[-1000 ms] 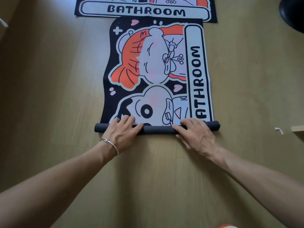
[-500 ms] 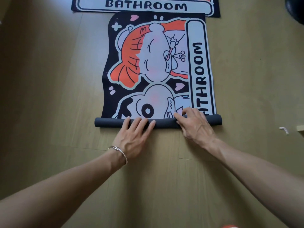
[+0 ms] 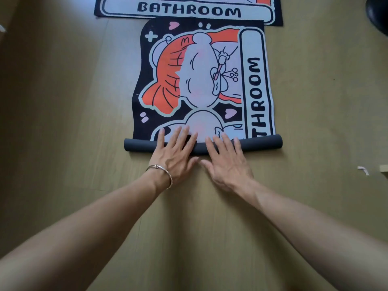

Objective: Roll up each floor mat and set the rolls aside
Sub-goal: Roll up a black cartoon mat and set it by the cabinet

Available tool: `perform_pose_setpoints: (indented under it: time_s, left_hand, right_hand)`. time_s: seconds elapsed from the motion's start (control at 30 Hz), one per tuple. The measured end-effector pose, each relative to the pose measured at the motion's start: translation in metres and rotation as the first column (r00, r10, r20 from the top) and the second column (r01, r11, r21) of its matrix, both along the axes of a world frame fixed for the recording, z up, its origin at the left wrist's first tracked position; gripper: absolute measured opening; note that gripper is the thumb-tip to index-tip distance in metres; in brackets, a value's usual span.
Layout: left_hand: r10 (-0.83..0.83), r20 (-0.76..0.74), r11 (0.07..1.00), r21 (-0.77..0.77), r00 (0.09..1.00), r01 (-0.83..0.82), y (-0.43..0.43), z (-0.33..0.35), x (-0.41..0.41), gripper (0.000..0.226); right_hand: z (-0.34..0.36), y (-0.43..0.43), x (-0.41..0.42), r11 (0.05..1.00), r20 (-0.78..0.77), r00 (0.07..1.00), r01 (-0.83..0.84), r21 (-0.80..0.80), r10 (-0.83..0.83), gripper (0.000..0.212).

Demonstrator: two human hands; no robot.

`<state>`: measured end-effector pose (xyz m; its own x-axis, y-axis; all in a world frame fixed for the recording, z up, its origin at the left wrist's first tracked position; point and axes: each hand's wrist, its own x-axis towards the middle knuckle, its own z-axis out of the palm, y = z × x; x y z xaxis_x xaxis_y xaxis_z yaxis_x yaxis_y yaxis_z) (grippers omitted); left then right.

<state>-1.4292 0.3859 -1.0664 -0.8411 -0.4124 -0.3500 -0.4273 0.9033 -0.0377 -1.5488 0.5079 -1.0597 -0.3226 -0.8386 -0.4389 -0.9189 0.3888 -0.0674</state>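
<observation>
Mat-rolling only just started. Needs much more work: near mat (image 3: 201,80) with just a thin dark roll (image 3: 260,142) at its close end, most of the picture side flat on the ground and showing. Right against its far edge, a second mat (image 3: 189,9), not rolled at all. No finished rolls seen set aside.

On the roll, left hand (image 3: 174,152) flat and wide, fingers straight, tips over onto the picture. Just beside it, right hand (image 3: 226,158) the same, fingers spread, pressing down, holding nothing. Looks like pushing the roll away.

Underneath, a smooth tan floor (image 3: 63,101), wood-like. On the left wrist, a thin bracelet (image 3: 161,171). Far right, a small white scrap (image 3: 363,170). Top right corner, a dark round thing (image 3: 378,13), too cut off to tell.
</observation>
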Motion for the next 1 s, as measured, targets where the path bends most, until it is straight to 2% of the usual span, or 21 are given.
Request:
perform_pose_setpoints:
  time_s: [0.07, 0.13, 0.27, 0.37, 0.47, 0.57, 0.67, 0.83, 1.0]
  left_hand:
    - [0.006, -0.083, 0.997, -0.072, 0.996, -0.012, 0.000, 0.000, -0.002, 0.064]
    - [-0.055, -0.139, 0.993, -0.107, 0.989, 0.041, 0.003, -0.003, 0.002, 0.062]
    - [-0.042, -0.063, 0.997, -0.066, 0.997, 0.037, 0.005, -0.003, 0.002, 0.074]
    - [-0.030, -0.024, 0.997, 0.069, 0.999, 0.031, -0.009, 0.001, -0.014, 0.067]
    - [-0.021, 0.021, 0.996, 0.082, 1.000, 0.019, -0.027, 0.006, -0.028, 0.065]
    - [0.035, 0.063, 0.999, -0.009, 0.997, -0.035, -0.029, 0.005, -0.036, 0.062]
    - [0.071, 0.031, 0.995, -0.069, 0.997, -0.069, -0.025, 0.011, -0.041, 0.055]
    - [0.026, 0.047, 0.999, -0.022, 0.999, -0.025, -0.024, 0.020, -0.028, 0.049]
    - [0.007, 0.110, 0.998, 0.059, 0.994, -0.014, -0.007, 0.026, 0.012, 0.051]
  right_hand:
    - [0.002, -0.013, -0.011, 1.000, 0.010, 1.000, 0.002, -0.001, -0.002, 0.066]
    - [0.001, -0.023, -0.019, 1.000, 0.034, 0.999, 0.030, 0.002, -0.030, 0.064]
    - [0.004, -0.033, -0.021, 0.998, 0.049, 0.997, 0.062, 0.002, -0.062, 0.064]
    - [0.008, -0.027, -0.024, 0.992, 0.027, 0.999, 0.045, -0.114, -0.042, 0.060]
    - [0.008, -0.018, -0.030, 0.976, -0.058, 0.998, 0.023, -0.217, -0.037, 0.052]
    - [0.006, -0.030, -0.035, 0.987, -0.085, 0.994, 0.053, -0.152, -0.067, 0.051]
    - [0.004, -0.041, -0.038, 0.995, -0.105, 0.991, 0.069, -0.077, -0.077, 0.053]
    - [0.006, -0.031, -0.032, 0.994, -0.127, 0.992, -0.016, -0.106, 0.003, 0.049]
    - [0.008, -0.014, -0.003, 0.979, -0.127, 0.984, -0.140, -0.145, 0.122, 0.048]
